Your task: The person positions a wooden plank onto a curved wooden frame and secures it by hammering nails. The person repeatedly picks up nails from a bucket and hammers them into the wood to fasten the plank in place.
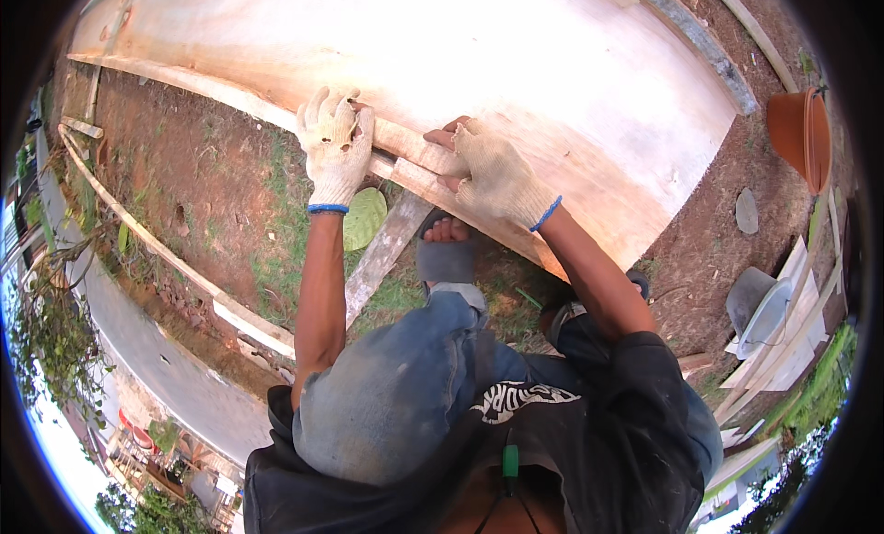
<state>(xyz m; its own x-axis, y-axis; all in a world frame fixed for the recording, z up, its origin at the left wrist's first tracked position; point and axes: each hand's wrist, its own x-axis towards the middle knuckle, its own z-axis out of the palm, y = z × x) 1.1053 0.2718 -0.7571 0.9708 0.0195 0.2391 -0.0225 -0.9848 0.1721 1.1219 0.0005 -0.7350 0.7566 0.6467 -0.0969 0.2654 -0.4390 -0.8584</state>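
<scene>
The person crouches over a large pale plywood sheet [479,64] that lies across bare earth and patchy grass, its far end cut off by the picture's rim. Both gloved hands sit on a narrow wooden strip [410,156] running along the sheet's near edge. The left hand [336,147] curls down over the strip, fingers closed around it. The right hand [493,170] lies flatter, fingertips poking from the glove and pressing on the strip; whether it truly grips I cannot tell. A sandalled foot [447,249] shows below, beside a grey plank [382,258] partly hidden under the sheet. An orange pot [799,133] stands well apart.
</scene>
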